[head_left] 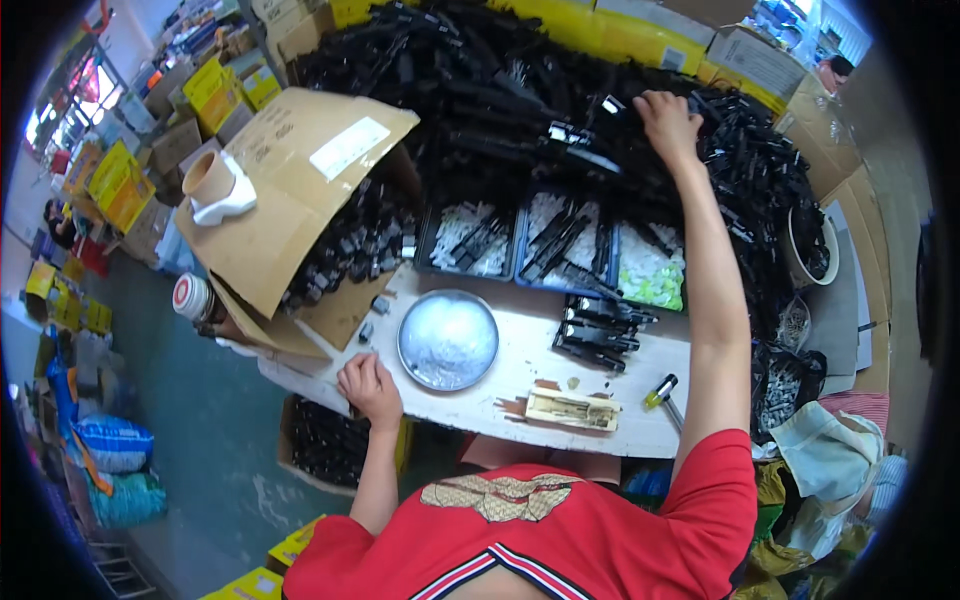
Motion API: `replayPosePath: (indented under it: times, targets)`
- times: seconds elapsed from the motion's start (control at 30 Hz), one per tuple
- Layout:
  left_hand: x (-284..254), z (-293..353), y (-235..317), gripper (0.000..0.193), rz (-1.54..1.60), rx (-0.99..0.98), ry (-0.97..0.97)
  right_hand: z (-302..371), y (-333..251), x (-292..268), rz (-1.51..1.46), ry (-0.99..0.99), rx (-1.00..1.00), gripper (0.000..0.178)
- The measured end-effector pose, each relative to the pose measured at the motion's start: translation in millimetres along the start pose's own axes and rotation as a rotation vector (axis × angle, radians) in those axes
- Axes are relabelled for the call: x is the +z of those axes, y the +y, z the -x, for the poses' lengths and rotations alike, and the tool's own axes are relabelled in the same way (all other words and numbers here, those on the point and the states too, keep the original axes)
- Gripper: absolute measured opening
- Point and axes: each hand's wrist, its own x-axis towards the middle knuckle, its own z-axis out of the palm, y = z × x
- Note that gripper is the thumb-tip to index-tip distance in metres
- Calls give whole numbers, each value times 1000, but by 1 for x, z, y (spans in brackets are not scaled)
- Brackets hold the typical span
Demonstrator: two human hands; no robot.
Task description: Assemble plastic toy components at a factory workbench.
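1. Right hand (pixel 668 122) stretched to the worktop's far edge, fingers curled onto the heap of black parts (pixel 520 100); grip unclear.
2. Left hand (pixel 368 388) resting loosely closed and empty at the near-left edge of the white worktop (pixel 520 365), beside the round metal dish (pixel 447 339).

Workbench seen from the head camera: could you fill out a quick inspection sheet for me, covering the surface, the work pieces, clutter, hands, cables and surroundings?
Surface: white worktable, scuffed, chipped at its front edge.
Job's things: big heap of black plastic parts; blue bins of white and black pieces; small stack of black parts.
Clutter: round metal dish; yellow-handled tool; cardboard box flap; tape roll.
Hands: right hand reaches into the heap, grip hidden; left hand rests at the table's front edge, fingers curled, whether holding anything unclear.
Cables: nothing seen.
Surroundings: cartons and yellow boxes, green floor, another person at far right.
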Motion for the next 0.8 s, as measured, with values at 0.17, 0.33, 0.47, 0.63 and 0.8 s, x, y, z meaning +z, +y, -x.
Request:
replayPosePath:
  times: [0.17,0.33,0.47,0.63,0.8]
  targets:
    - [-1,-1,-3,13,-24,-32,-63,34,-30,-28,-79,95,-137,23]
    - [6,1,-1,15,-7,1,-113,102,-45,-52,-75,100,-291,13]
    - [14,6,-30,19,34,42,-76,172,-79,-79,-4,-237,-356,7]
    - [15,4,-38,23,-150,79,-54,282,-58,-127,-331,-473,-317,18]
    - [20,-1,-33,24,93,16,-89,391,14,-207,-321,-392,108,18]
